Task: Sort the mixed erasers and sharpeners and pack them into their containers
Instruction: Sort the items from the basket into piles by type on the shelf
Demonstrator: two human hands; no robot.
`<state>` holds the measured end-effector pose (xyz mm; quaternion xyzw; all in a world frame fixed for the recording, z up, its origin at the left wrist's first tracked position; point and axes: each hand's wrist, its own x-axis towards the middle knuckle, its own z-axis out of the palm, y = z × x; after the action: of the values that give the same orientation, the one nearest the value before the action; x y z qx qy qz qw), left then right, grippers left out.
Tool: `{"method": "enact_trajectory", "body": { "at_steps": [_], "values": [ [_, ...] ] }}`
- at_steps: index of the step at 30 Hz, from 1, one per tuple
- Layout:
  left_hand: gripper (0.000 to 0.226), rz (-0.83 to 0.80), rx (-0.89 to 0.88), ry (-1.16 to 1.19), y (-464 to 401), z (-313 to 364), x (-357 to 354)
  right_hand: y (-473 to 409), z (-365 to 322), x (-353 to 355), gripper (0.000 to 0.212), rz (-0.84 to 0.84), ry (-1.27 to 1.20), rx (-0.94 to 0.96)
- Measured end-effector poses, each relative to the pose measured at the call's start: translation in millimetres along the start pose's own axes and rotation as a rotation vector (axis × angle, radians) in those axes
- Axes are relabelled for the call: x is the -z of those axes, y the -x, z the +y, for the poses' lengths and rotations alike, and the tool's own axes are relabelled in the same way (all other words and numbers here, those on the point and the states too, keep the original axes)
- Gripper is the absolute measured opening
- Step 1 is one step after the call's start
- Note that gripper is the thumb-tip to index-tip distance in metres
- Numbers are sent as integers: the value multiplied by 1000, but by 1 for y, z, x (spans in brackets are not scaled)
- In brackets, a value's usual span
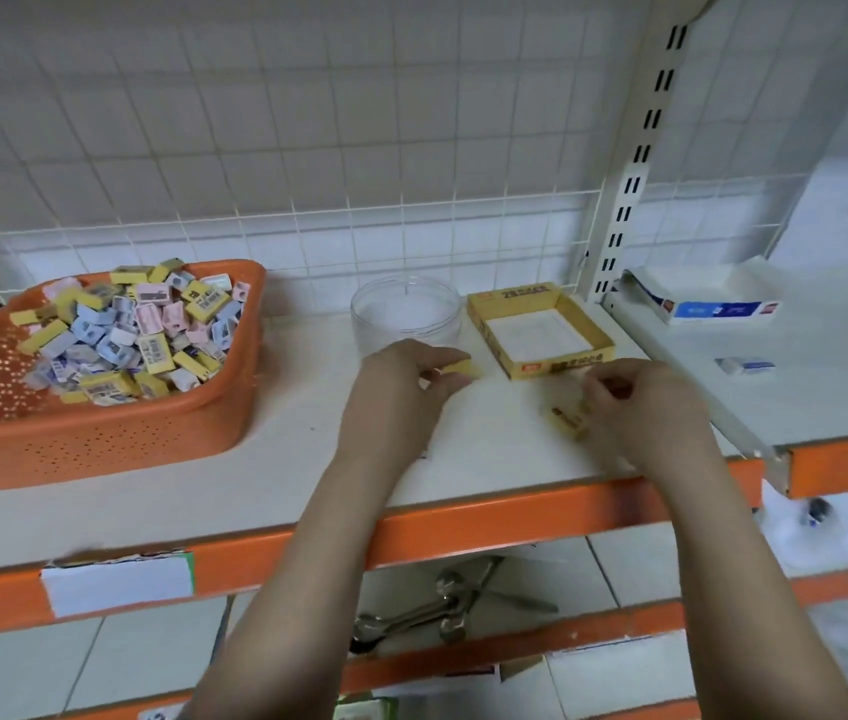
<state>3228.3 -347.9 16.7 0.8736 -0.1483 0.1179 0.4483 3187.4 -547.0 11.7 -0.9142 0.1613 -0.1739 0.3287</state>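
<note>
An orange perforated basket point(115, 439) at the left of the shelf holds a heap of mixed erasers and sharpeners point(136, 330) in yellow, blue and pink. A clear round jar point(406, 311) and a shallow yellow cardboard box point(541, 350) stand behind my hands; neither shows any items inside. My left hand point(406, 371) grips a yellow eraser point(458, 367) in front of the jar. My right hand point(640, 397) pinches a small item that its fingers hide, beside a blurred yellow eraser point(570, 417) lying on the shelf in front of the box.
The white shelf board point(276, 475) has an orange front rail. A wire grid backs the shelf. A white upright post point(624, 200) stands right of the box. On the neighbouring shelf lie a white-and-blue carton point(707, 304) and a small packet point(746, 365). Spoons lie on the shelf below.
</note>
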Motion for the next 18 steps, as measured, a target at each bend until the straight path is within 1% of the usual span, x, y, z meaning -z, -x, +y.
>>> {"method": "enact_trajectory", "body": {
  "at_steps": [4, 7, 12, 18],
  "values": [
    [25, -175, -48, -168, 3, 8, -44, 0, 19, 14, 35, 22, -3, -60],
    [28, -259, -70, -247, 10, 13, -61, 0, 31, 19, 38, 13, 21, -73],
    [27, -287, -61, -211, 20, 17, -71, 1, 45, 25, 37, 22, 13, -74],
    [30, -305, 27, -142, 25, 19, -71, 2, 42, 26, 38, -52, 2, -46]
  ]
}}
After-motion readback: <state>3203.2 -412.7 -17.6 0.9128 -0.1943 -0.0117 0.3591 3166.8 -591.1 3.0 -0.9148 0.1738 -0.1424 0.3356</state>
